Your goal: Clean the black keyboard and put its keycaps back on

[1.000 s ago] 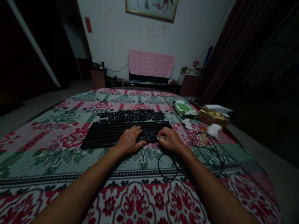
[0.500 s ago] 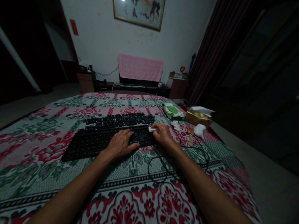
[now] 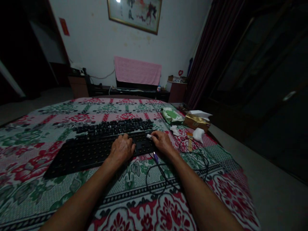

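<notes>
A black computer keyboard [image 3: 79, 157] with its keycaps removed lies at a slant on a table covered by a floral tablecloth [image 3: 130, 184], its switch positions showing as rows of small dots. The left hand [image 3: 122, 149] rests palm down over the keyboard's middle, its fingers loosely bent and slightly parted, touching the keyboard without enclosing anything. The right hand [image 3: 163, 143] is over the keyboard's right end, its fingers closed in a pinch on a small white wad [image 3: 149, 136]; whether the wad touches the surface beneath cannot be told. Loose black keycaps [image 3: 117, 126] lie in a band just behind the keyboard. A black cable [image 3: 161, 172] with a purple plug [image 3: 156, 158] loops in front of the right end. Farther right are a flat brush [image 3: 190, 144] with a wooden handle, two crumpled white tissues [image 3: 198, 135], a green-and-white wipes pack [image 3: 171, 116] and a gold tissue box [image 3: 196, 122].
</notes>
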### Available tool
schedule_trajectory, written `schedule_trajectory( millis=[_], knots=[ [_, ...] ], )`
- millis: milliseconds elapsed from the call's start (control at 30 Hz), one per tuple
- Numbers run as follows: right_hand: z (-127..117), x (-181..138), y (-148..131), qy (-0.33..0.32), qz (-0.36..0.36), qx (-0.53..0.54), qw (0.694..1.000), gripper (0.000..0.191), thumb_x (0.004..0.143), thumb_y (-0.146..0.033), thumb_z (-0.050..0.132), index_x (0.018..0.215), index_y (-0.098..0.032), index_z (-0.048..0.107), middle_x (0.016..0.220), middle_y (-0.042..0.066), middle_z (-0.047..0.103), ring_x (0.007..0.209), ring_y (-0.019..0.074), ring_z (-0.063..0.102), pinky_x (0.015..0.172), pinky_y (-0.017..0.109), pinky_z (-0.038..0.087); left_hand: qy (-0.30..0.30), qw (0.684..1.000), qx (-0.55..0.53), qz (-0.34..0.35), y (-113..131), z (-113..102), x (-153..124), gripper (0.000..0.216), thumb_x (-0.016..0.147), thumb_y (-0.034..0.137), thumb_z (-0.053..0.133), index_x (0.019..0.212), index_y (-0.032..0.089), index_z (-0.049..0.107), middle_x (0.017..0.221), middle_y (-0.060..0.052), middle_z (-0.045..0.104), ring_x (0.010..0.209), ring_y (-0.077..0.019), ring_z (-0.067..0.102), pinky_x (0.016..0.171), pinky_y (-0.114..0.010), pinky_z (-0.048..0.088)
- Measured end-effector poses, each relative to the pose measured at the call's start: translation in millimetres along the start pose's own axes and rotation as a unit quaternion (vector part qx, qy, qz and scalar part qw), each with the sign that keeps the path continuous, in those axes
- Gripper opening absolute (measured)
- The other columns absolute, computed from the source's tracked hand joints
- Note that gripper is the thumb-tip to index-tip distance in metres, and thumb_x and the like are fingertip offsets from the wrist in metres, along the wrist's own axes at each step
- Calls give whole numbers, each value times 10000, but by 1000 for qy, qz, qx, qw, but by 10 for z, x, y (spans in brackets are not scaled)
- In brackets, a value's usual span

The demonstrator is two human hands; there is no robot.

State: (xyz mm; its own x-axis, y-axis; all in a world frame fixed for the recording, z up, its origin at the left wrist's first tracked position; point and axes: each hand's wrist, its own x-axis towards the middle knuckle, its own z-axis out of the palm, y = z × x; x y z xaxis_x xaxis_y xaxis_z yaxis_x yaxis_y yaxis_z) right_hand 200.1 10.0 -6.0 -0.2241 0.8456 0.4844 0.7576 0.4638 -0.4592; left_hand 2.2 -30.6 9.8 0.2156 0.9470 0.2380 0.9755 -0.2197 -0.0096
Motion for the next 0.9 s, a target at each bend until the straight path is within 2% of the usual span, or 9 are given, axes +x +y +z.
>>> schedule_trajectory(
  millis=[167, 300, 467, 700, 900],
  knots=[
    [-31, 5, -3, -14, 1, 3, 1000, 117, 757, -198, 495, 769, -198, 612, 742, 13, 636, 686, 136, 557, 628, 237, 386, 4, 1000, 0, 0, 4, 2, -8, 352, 825, 390, 361, 853, 163, 628, 935, -110, 542, 897, -234, 493, 744, -342, 435],
    [-64, -5, -54, -32, 3, -11, 999, 123, 742, -273, 524, 682, -191, 593, 668, 9, 614, 622, 133, 532, 563, 233, 358, 8, 1000, 0, 1, 3, -3, -6, 347, 823, 385, 364, 851, 156, 623, 927, -111, 536, 891, -242, 491, 742, -355, 434],
    [-57, -14, -121, -8, 7, 26, 1000, 179, 772, -323, 489, 716, -186, 589, 674, 0, 602, 621, 121, 522, 559, 224, 346, -5, 1000, -11, -1, -7, -15, 2, 340, 821, 385, 370, 862, 160, 621, 947, -113, 530, 904, -242, 493, 746, -354, 432],
    [18, 32, -88, 24, -5, 53, 998, 121, 778, -209, 445, 793, -193, 563, 768, 7, 600, 720, 129, 526, 640, 228, 370, -10, 1000, -3, 2, -5, -14, 6, 340, 824, 387, 369, 867, 159, 618, 949, -108, 531, 903, -239, 496, 729, -342, 436],
    [-35, 126, -7, 31, 30, 43, 998, 178, 677, -124, 470, 811, -176, 574, 821, 20, 588, 784, 147, 516, 717, 254, 383, -17, 1000, 1, -1, 2, -9, 15, 343, 824, 377, 361, 867, 152, 616, 946, -107, 527, 901, -230, 490, 733, -328, 425]
  ],
)
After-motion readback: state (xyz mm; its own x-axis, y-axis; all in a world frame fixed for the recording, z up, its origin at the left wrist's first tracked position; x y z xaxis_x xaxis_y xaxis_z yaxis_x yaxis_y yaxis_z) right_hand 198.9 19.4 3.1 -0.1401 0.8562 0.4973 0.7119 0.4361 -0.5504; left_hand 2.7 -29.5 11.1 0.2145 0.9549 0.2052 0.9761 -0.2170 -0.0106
